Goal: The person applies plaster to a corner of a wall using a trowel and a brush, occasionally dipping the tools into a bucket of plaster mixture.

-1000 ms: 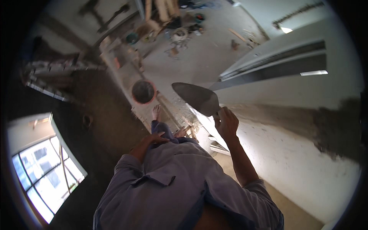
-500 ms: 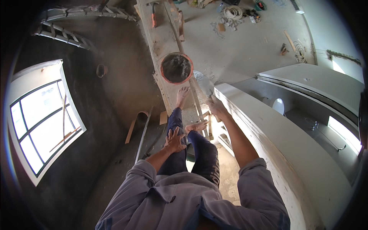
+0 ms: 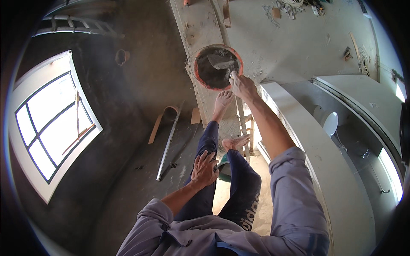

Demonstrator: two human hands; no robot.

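Observation:
My right hand (image 3: 243,86) is closed round the handle of a pointed trowel (image 3: 219,62). The trowel's blade lies over the dark grey mortar (image 3: 212,76) inside a round bucket with an orange-red rim (image 3: 197,70). This bucket stands on a dusty plank (image 3: 188,30), just beyond my bare feet. My left hand (image 3: 205,170) rests on my left knee with its fingers spread, holding nothing.
A low white wall (image 3: 294,128) runs along my right, with a toilet (image 3: 330,123) behind it. Below the plank are a green bucket (image 3: 224,171), a long metal straightedge (image 3: 167,147) and a ladder (image 3: 72,26). A window (image 3: 57,123) is at left.
My right hand has brought the trowel from beside the low wall, right of the bucket, leftward and away from me over the mortar. My left hand stays on my knee. The view has shifted.

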